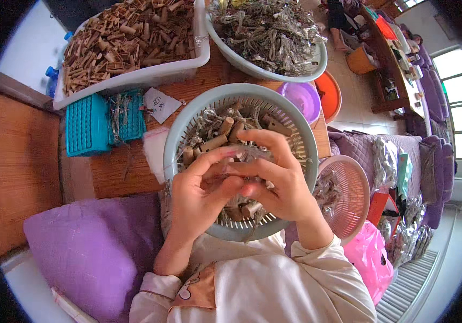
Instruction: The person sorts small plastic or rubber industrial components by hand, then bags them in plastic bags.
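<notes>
Above a grey-blue slotted basket (174,137), my left hand (198,188) and my right hand (285,180) meet with bent fingers. Pinched between their fingertips is a thin, see-through piece of plastic film (244,154), blurred and partly covered by the fingers. Under the hands, the basket holds short brown tubes (213,143) mixed with greyish, shiny, stringy bundles (204,126). My hands hide the middle of its contents.
A white tub (201,46) of brown pieces stands back left, beside a pale basin (290,75) of shiny bundles. Teal baskets (88,129) sit left. Purple (309,102) and orange (330,97) tubs, a pink basket (357,188) and a pink bag (368,258) lie right.
</notes>
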Demonstrator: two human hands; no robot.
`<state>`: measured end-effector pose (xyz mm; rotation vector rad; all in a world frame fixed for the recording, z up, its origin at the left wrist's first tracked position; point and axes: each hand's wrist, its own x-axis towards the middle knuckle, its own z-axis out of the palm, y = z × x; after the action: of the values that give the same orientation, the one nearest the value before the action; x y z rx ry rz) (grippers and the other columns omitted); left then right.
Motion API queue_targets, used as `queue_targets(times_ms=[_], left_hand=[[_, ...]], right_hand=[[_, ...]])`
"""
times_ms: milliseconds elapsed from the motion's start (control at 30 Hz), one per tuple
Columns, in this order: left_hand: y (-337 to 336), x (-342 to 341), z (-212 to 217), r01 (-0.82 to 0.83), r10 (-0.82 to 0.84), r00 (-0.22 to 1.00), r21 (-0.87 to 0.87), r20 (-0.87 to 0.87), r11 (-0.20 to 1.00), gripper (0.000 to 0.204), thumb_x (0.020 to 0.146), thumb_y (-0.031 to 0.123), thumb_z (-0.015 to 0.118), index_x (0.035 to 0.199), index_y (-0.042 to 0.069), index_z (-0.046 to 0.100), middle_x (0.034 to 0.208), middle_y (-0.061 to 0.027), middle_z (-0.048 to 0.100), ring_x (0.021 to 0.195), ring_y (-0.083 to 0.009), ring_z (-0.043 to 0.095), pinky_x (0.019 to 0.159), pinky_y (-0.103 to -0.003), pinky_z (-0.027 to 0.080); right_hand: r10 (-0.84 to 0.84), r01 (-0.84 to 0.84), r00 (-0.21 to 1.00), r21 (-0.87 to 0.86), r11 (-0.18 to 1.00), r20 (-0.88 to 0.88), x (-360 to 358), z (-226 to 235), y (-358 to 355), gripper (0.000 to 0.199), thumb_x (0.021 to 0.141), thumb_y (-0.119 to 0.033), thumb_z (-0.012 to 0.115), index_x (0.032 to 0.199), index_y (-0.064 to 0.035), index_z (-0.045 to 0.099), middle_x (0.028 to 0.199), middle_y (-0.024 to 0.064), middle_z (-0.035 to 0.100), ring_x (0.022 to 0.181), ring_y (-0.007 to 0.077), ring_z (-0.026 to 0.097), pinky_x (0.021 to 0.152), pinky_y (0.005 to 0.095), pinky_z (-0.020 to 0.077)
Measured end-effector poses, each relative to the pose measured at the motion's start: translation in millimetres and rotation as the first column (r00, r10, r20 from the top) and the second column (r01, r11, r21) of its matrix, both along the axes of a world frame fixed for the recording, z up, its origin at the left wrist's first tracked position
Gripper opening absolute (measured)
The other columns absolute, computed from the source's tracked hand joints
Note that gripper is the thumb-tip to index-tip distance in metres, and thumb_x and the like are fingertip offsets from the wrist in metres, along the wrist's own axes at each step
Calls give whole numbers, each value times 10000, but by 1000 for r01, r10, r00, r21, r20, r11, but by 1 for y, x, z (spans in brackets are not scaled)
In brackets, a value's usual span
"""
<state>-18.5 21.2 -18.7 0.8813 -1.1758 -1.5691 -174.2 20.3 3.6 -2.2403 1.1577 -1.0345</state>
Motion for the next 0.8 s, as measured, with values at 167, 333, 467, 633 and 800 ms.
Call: queue_targets(times_ms=[167,333,467,633,800], left_hand=[[-2,-2,0,-94,93,983,-2,-160,996,311,761,115,611,1025,-15,509,868,-74,598,794,-99,558,704,-217,450],[0,-1,1,-55,70,992,-145,104,988,307,746,168,634,981,-5,539,855,-64,601,774,-95,562,690,-216,445],[-3,-1,-3,-112,241,928,-404,284,908,362,700,202,673,977,6,547,867,-98,602,771,-165,589,691,-258,459],[-11,7,12,-108,576,743,-789,340,605,356,646,133,689,966,39,566,965,-117,568,849,-261,565,723,-323,461],[-11,-3,21,44,599,711,-873,369,485,225,649,82,645,872,77,615,1032,-113,546,879,-269,542,745,-333,458]], right_hand=[[-312,-158,568,473,867,761,15,-13,10,343,770,-170,586,1063,-6,512,1088,116,494,883,176,541,734,289,445],[-280,27,875,538,842,395,7,-6,11,229,834,-109,482,1024,9,531,832,83,605,784,107,547,702,229,425],[-314,124,885,477,870,343,9,-9,10,196,841,-66,445,994,2,546,839,89,603,764,120,553,688,230,424],[-400,196,842,485,852,363,10,-3,12,210,852,-65,414,1007,0,541,856,102,602,794,120,559,707,231,426],[-354,176,868,449,876,350,15,-7,13,227,859,-76,409,1043,-9,525,856,105,603,821,131,565,706,244,436]])
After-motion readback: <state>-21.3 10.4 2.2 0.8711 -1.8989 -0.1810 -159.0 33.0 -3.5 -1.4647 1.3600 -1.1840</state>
